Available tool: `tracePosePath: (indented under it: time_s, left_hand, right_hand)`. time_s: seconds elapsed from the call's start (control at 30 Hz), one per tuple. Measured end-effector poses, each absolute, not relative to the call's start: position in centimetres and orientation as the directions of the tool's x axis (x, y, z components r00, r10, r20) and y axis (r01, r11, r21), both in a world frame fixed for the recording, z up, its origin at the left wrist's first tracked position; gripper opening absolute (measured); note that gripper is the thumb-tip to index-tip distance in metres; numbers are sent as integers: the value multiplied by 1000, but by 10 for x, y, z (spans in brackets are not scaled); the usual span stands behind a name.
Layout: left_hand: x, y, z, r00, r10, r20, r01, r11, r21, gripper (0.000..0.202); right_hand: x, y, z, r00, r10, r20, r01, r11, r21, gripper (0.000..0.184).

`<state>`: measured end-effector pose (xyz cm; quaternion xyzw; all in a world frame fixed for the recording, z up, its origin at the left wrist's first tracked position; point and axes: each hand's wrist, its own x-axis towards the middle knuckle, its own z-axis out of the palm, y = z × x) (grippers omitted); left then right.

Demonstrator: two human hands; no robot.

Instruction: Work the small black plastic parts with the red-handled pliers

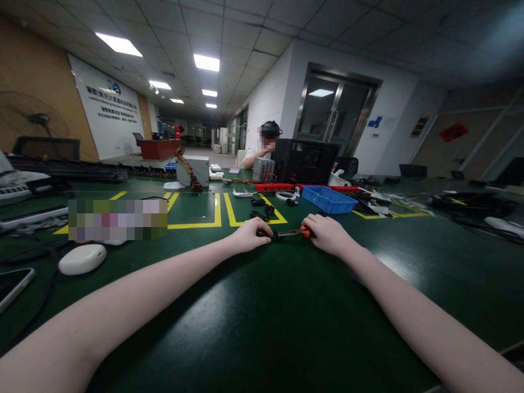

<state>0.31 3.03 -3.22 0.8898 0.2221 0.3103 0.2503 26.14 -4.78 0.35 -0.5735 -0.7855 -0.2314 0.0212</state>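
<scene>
Both my arms reach forward over a dark green table [262, 316]. My left hand [249, 236] is closed on a small black part [265, 234] lying on the table. My right hand [327, 234] grips the orange-red handle of a small tool [292, 232], pliers or cutters, whose metal tip points left and meets the black part. A few more small black parts [260, 215] lie just beyond my hands, inside yellow floor-tape lines.
A blue plastic bin [327, 198] and a red tray [278, 187] stand behind my hands. Another person sits across at a black computer case [305, 161]. A white oval device [82, 258] and a phone [12, 286] lie at left. Cables and parts clutter the right side.
</scene>
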Motion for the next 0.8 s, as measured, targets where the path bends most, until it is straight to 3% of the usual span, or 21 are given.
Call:
tracePosePath:
  time_s: [0.17, 0.8]
  left_hand:
    - [4, 32, -33, 703, 536, 467, 205, -782, 588, 10]
    - [5, 31, -34, 712, 512, 480, 206, -806, 555, 13]
  right_hand:
    - [243, -52, 0, -339, 863, 376, 915, 209, 344, 23]
    - [234, -56, 1, -380, 838, 391, 900, 238, 366, 18]
